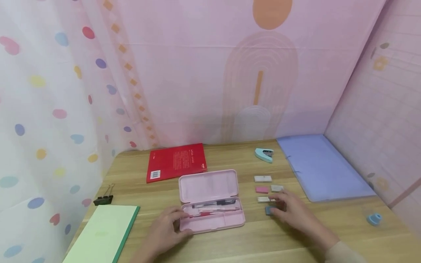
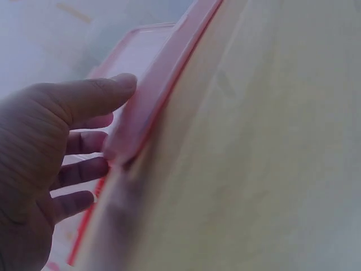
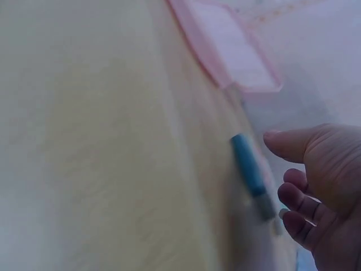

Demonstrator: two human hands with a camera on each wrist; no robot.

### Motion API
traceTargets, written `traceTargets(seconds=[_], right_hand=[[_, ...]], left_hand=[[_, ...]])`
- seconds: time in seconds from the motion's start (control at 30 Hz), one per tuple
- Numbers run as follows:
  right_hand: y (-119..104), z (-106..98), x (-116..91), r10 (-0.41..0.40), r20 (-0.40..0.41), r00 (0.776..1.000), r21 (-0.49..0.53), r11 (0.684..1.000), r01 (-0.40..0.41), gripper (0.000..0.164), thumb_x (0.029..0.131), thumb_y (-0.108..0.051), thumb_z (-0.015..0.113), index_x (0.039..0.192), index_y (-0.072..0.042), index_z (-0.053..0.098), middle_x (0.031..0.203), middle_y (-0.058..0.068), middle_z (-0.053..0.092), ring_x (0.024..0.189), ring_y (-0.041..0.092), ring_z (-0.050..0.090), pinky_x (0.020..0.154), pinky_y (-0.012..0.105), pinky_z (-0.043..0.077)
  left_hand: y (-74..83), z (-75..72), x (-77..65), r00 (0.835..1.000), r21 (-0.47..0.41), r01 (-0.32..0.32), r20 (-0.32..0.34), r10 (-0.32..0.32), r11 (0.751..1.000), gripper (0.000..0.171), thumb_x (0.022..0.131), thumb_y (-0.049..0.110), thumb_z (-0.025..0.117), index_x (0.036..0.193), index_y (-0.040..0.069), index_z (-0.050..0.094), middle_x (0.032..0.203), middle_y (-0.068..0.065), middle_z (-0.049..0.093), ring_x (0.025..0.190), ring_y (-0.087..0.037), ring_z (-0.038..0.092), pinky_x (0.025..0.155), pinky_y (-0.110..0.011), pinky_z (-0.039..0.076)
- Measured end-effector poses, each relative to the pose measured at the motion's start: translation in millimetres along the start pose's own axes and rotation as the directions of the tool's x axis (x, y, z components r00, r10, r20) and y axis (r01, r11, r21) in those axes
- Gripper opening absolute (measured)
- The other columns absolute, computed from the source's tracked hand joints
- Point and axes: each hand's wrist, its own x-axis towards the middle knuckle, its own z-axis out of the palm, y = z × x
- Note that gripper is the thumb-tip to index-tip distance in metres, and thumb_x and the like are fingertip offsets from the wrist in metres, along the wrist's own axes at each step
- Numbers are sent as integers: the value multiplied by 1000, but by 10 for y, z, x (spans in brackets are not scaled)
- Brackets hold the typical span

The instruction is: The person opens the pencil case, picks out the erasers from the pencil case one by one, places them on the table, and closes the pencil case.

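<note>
A pink pencil case (image 1: 210,225) lies with its lid up, several pens (image 1: 215,204) in its back compartment. At its left end is my left hand (image 1: 166,228), thumb at the front corner and fingers along the end wall. The left wrist view shows the thumb (image 2: 107,96) against the case's front side (image 2: 149,93). My right hand (image 1: 291,210) hovers over small erasers, thumb and fingers apart. Closest to it are a blue eraser (image 3: 247,164) and a white eraser (image 1: 263,199). Behind them lie a pink eraser (image 1: 262,190), a grey-white one (image 1: 277,188) and another white one (image 1: 262,178).
A red book (image 1: 177,162) and a light-blue stapler (image 1: 264,155) lie at the back. At right are a purple folder (image 1: 325,168) and a small blue object (image 1: 374,219). A black binder clip (image 1: 103,199) and a pale green notepad (image 1: 102,232) lie at left.
</note>
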Motion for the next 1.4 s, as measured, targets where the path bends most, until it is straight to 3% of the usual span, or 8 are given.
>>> traceTargets(seconds=[0.17,0.37,0.53,0.67,0.87,1.07,1.27,1.4], right_hand=[[-246,-23,269,-16,11,1000,59,998,16,39,84,-26,76,121,-20,65,104,-5,62,93,13,58,80,34,51],[-426,97,660,-46,39,998,147,988,40,47,86,-23,73,130,-14,58,115,7,64,100,17,60,84,37,53],[-508,221,873,-38,104,994,257,966,10,58,88,-23,71,139,-11,47,122,9,61,105,21,60,88,38,52],[-550,280,947,-40,159,986,295,956,-9,60,90,-23,69,142,-10,43,122,8,61,106,21,60,89,38,52],[-579,291,973,-10,184,983,314,948,-49,57,91,-23,68,142,-12,44,118,2,62,104,17,59,88,37,52],[-614,247,905,-12,176,984,349,936,-51,49,93,-25,66,138,-17,48,118,-1,62,105,15,58,90,37,51],[-702,159,707,-90,130,987,353,935,38,35,93,-27,65,126,-16,56,116,-3,62,109,17,57,94,42,48],[-732,174,561,-195,106,975,274,948,160,28,94,-39,61,113,-20,63,120,-1,63,116,19,55,99,44,44]], left_hand=[[63,-264,135,998,18,58,-2,-58,998,47,72,39,84,114,24,69,114,8,57,102,-13,54,85,-39,54],[71,-555,445,997,0,59,-41,-59,998,75,74,39,82,139,19,49,134,-6,49,119,-27,50,87,-50,52],[-3,-577,595,979,-172,201,54,-195,964,91,79,43,77,151,22,26,141,-8,44,125,-29,47,88,-50,52],[-32,-521,631,973,-236,227,101,-208,945,89,79,44,77,150,27,26,135,-3,48,118,-26,51,85,-43,54],[-14,-462,633,977,-298,209,96,-189,931,77,80,41,77,145,32,37,125,2,53,109,-23,54,81,-38,56],[-5,-490,569,988,-268,157,59,-146,951,71,82,37,75,144,26,41,127,2,54,114,-21,54,90,-42,52],[132,-554,354,996,-189,93,26,-90,978,60,83,39,75,136,21,52,127,5,57,117,-19,53,95,-47,48],[280,-540,196,996,-156,31,88,-17,987,50,84,47,71,126,25,60,122,10,59,117,-18,53,96,-49,47]])
